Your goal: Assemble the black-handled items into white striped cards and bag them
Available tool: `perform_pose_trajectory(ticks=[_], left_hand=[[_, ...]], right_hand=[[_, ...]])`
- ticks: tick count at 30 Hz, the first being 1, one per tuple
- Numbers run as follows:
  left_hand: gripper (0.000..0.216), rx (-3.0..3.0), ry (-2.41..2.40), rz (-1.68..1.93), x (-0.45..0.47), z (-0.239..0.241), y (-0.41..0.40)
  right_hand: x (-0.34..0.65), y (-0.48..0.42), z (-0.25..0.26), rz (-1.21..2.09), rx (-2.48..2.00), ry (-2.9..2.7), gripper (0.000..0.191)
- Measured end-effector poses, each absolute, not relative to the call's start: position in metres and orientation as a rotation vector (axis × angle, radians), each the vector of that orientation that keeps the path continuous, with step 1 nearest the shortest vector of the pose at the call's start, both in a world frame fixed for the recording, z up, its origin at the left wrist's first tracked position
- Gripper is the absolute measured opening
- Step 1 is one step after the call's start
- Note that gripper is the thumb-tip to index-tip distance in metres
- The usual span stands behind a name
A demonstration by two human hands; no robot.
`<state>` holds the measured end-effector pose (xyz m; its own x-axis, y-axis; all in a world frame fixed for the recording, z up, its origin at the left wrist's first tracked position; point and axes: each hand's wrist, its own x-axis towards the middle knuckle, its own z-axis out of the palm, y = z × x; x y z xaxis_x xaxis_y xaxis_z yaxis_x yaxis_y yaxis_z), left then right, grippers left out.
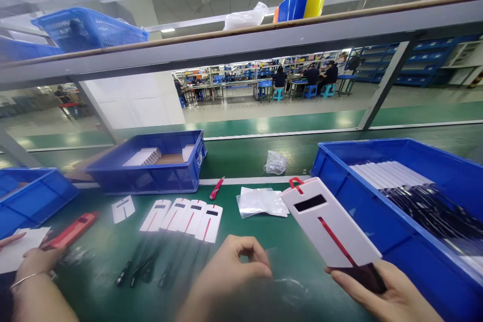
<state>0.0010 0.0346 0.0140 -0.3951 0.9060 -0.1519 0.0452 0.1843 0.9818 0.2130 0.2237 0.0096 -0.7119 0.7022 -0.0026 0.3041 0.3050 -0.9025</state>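
Observation:
My right hand [392, 294] grips the dark lower end of a white flat case [339, 239], which is tilted and raised above the bench. It has a dark window, a red stripe and a red loop on top. My left hand [234, 271] is closed, thumb and fingertips together, left of the case. Something clear may be at its fingertips, but I cannot make it out. Several similar white cases [209, 224] lie in a row beyond my left hand, with black cables [145, 264] in front. Clear plastic bags [262, 203] lie between the row and the raised case.
A blue bin [324, 161] at right holds white cases and black cables. Another blue bin [151, 181] stands at back left, near a red cutter knife [217, 188]. Far left, a co-worker's hands [35, 264] hold white sheets beside a red case [75, 229]. A shelf [241, 43] runs overhead.

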Motion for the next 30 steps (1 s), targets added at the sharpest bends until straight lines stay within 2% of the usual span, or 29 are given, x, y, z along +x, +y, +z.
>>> perform_pose_trajectory(ticks=[5, 14, 19, 22, 25, 30], left_hand=[[0.008, 0.947, 1.682, 1.288, 0.01, 0.014, 0.04], [0.007, 0.99, 1.826, 1.317, 0.013, 0.006, 0.043], [0.009, 0.975, 1.858, 1.394, 0.019, 0.0, 0.051], [0.009, 0.973, 1.842, 1.449, 0.021, 0.0, 0.052], [0.007, 0.936, 1.868, 1.474, 0.022, 0.002, 0.05], [0.006, 0.867, 1.899, 1.486, 0.024, 0.004, 0.045]], right_hand=[[0.179, 0.2, 0.016, 1.636, -0.661, -2.196, 0.036], [0.157, 0.188, 0.016, 1.633, -0.572, -2.214, 0.027], [0.156, 0.184, 0.023, 1.664, -0.567, -2.205, 0.03], [0.159, 0.185, 0.025, 1.562, -0.594, -2.293, 0.029], [0.16, 0.186, 0.028, 1.457, -0.64, -2.363, 0.036], [0.158, 0.183, 0.038, 1.606, -0.615, -2.228, 0.04]])
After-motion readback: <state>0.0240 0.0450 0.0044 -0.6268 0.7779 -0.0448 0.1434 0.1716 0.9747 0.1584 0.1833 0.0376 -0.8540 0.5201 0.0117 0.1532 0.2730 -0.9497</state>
